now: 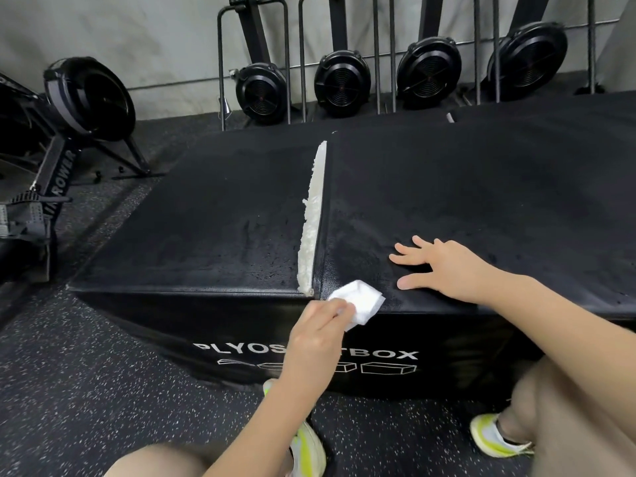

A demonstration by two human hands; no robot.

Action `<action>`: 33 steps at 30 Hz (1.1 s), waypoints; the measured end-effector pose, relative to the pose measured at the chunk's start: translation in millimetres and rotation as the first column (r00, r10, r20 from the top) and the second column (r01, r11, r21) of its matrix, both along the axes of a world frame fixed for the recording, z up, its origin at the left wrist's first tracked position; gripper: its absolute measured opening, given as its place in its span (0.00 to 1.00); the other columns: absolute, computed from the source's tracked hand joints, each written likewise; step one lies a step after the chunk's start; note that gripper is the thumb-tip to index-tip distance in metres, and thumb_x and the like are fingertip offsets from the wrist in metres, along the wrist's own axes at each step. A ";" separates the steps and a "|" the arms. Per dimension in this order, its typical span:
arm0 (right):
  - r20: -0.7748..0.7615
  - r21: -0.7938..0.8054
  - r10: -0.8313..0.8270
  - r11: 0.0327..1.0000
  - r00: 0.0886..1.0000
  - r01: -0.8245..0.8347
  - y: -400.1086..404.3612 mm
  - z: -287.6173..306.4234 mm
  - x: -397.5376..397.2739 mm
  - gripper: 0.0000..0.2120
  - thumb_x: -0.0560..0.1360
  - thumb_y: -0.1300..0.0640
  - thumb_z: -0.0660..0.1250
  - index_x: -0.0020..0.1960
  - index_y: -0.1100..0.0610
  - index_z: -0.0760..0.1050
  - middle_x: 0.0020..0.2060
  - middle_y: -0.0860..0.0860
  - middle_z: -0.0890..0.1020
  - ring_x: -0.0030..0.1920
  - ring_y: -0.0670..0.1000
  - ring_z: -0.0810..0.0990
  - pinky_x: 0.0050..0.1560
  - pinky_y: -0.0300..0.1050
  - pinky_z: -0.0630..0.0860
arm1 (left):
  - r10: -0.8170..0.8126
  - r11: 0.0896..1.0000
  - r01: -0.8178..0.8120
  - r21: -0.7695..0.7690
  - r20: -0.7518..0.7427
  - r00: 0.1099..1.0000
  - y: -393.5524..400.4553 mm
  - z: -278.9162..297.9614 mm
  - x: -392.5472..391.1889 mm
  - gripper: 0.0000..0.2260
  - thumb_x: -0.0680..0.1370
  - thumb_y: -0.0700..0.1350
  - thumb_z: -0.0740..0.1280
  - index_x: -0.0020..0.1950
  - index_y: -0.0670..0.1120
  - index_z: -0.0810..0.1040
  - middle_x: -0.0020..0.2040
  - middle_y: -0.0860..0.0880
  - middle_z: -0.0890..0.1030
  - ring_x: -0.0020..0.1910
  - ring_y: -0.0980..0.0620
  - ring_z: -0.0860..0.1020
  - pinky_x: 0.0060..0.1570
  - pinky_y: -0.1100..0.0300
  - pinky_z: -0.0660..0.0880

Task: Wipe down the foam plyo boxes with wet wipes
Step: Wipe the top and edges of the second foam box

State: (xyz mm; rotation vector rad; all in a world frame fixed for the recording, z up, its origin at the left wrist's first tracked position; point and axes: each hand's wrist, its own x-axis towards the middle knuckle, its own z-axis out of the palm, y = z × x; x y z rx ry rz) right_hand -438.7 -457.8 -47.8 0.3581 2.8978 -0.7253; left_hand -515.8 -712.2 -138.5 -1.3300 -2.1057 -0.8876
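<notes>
The left hand point(318, 330) pinches a wipe point(356, 299) at the box's point(220, 215) near edge; the right hand point(444, 266) rests flat, fingers spread. Wiping is underway; next likely sweeps farther across the top.

Plyo box point(213, 215) — black matt vinyl, torn seam point(314, 215) baring crumbly white foam — speckled rubber floor point(86, 390)

Left hand point(318, 333), reaching forward from the near left, forearm bare, fingers curled in a pinching grip at the fingertips. Right hand point(444, 266), farther and to the right, palm down, fingers straight and spread, thumb pointing left, forearm extending from the near right.
</notes>
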 end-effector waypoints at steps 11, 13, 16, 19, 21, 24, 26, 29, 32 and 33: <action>-0.024 0.001 0.023 1.000 0.999 -0.023 5.0 -8.4 -1.6 0.28 0.76 0.38 0.65 0.74 0.39 0.65 0.76 0.35 0.59 0.79 0.43 0.49 0.79 0.46 0.45 | -0.098 0.985 0.104 -0.138 0.049 0.994 45.5 15.4 27.6 0.15 0.76 0.31 0.62 0.57 0.44 0.82 0.53 0.53 0.80 0.45 0.49 0.72 0.49 0.64 0.73; -0.013 0.009 0.029 1.000 0.999 -0.029 4.3 -6.8 -1.6 0.28 0.76 0.37 0.65 0.75 0.38 0.65 0.76 0.35 0.58 0.79 0.42 0.48 0.78 0.45 0.44 | -0.028 0.987 0.039 -0.156 0.070 0.997 41.0 20.6 18.7 0.16 0.75 0.32 0.59 0.54 0.44 0.82 0.50 0.53 0.80 0.44 0.49 0.71 0.46 0.63 0.73; 0.001 0.016 0.026 1.000 1.000 -0.026 3.7 -5.3 -1.0 0.28 0.77 0.38 0.64 0.75 0.38 0.62 0.73 0.31 0.53 0.77 0.41 0.43 0.76 0.43 0.43 | 0.182 0.977 -0.162 -0.140 0.141 0.973 25.8 22.8 -9.9 0.18 0.69 0.28 0.60 0.49 0.46 0.82 0.44 0.55 0.80 0.42 0.52 0.69 0.41 0.64 0.72; -0.007 0.006 0.029 1.000 1.000 -0.029 4.4 -5.4 -1.4 0.28 0.76 0.37 0.64 0.75 0.37 0.61 0.70 0.29 0.52 0.76 0.41 0.42 0.76 0.40 0.42 | 0.327 0.940 -0.298 -0.169 0.180 0.928 19.4 31.3 -32.4 0.23 0.62 0.22 0.72 0.46 0.47 0.83 0.38 0.56 0.78 0.37 0.54 0.69 0.35 0.67 0.68; 0.019 0.017 0.028 0.999 0.999 -0.028 3.4 -2.2 -2.8 0.29 0.77 0.37 0.63 0.75 0.37 0.60 0.69 0.29 0.51 0.73 0.39 0.40 0.75 0.40 0.42 | 0.347 0.933 -0.320 -0.167 0.174 0.922 25.3 38.9 -37.4 0.24 0.57 0.21 0.75 0.45 0.44 0.84 0.34 0.54 0.77 0.34 0.55 0.68 0.31 0.67 0.67; 0.055 0.034 0.035 0.999 0.998 -0.037 3.5 1.5 -4.8 0.29 0.77 0.38 0.62 0.76 0.37 0.59 0.69 0.29 0.49 0.70 0.38 0.38 0.75 0.40 0.43 | 0.400 0.911 -0.366 -0.191 0.182 0.898 39.0 49.8 -43.5 0.25 0.53 0.17 0.71 0.42 0.40 0.85 0.29 0.52 0.72 0.33 0.54 0.65 0.29 0.66 0.63; 0.066 0.015 0.028 0.999 0.997 -0.029 2.9 1.7 -5.1 0.29 0.77 0.38 0.63 0.76 0.37 0.58 0.69 0.29 0.48 0.68 0.37 0.38 0.75 0.41 0.43 | 0.420 0.890 -0.370 -0.265 0.164 0.893 42.8 59.2 -41.6 0.20 0.55 0.19 0.69 0.37 0.41 0.82 0.30 0.53 0.67 0.33 0.54 0.64 0.30 0.64 0.62; 0.060 -0.009 0.036 0.999 0.998 -0.035 4.5 -0.2 -4.6 0.30 0.77 0.37 0.63 0.76 0.36 0.58 0.70 0.29 0.49 0.73 0.38 0.37 0.76 0.42 0.42 | 0.336 0.910 -0.307 -0.277 0.063 0.940 38.9 61.4 -23.1 0.11 0.70 0.37 0.70 0.36 0.48 0.71 0.33 0.53 0.67 0.34 0.52 0.67 0.34 0.60 0.68; 0.060 -0.005 0.050 0.999 0.997 -0.050 5.0 -0.7 -4.2 0.30 0.77 0.36 0.62 0.76 0.36 0.56 0.71 0.29 0.48 0.75 0.39 0.37 0.76 0.41 0.41 | 0.258 0.932 -0.238 -0.273 0.037 0.965 24.7 56.5 -5.4 0.07 0.80 0.48 0.64 0.43 0.50 0.74 0.41 0.55 0.73 0.41 0.53 0.68 0.45 0.61 0.72; 0.060 -0.001 0.057 0.998 0.997 -0.057 6.2 -2.1 -4.6 0.30 0.76 0.36 0.61 0.76 0.36 0.57 0.72 0.30 0.49 0.75 0.39 0.37 0.77 0.42 0.41 | 0.244 0.934 -0.228 -0.275 0.026 0.969 22.5 52.1 -6.4 0.05 0.78 0.45 0.68 0.44 0.51 0.75 0.42 0.56 0.74 0.41 0.53 0.67 0.46 0.61 0.72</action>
